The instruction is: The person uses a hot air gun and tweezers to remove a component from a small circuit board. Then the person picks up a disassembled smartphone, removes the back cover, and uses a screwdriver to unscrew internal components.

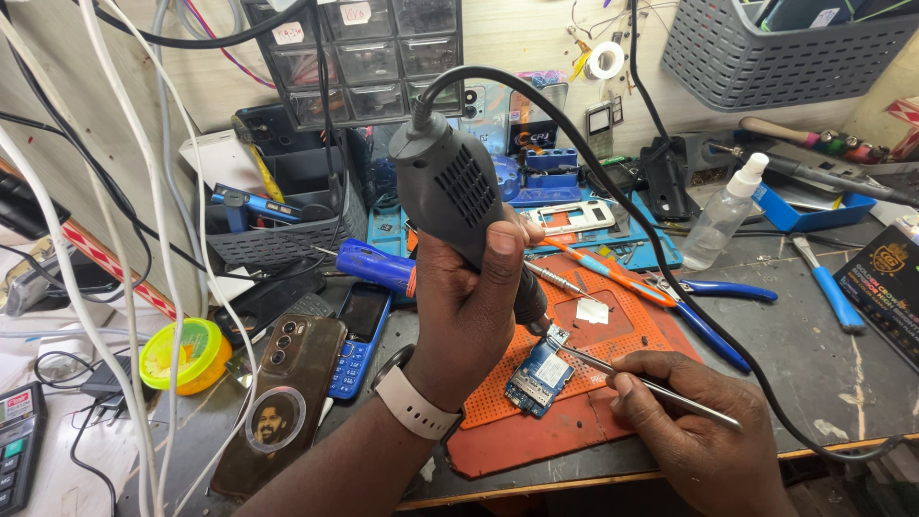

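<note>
Left hand (469, 306) aims hot-air gun (450, 191); right hand (699, 421) tweezers (641, 380) circuit board (539, 375).

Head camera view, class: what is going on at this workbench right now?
A person's left hand grips a dark corded hot-air tool, nozzle pointed down at a small blue circuit board on an orange mat. The right hand holds metal tweezers to the board. Phones lie to the left.

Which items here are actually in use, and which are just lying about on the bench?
In use: left hand gripping hot-air tool; right hand holding tweezers on blue circuit board; orange mat.
Lying about: spray bottle, blue keypad phone, blue-handled pliers, yellow tub.
</note>
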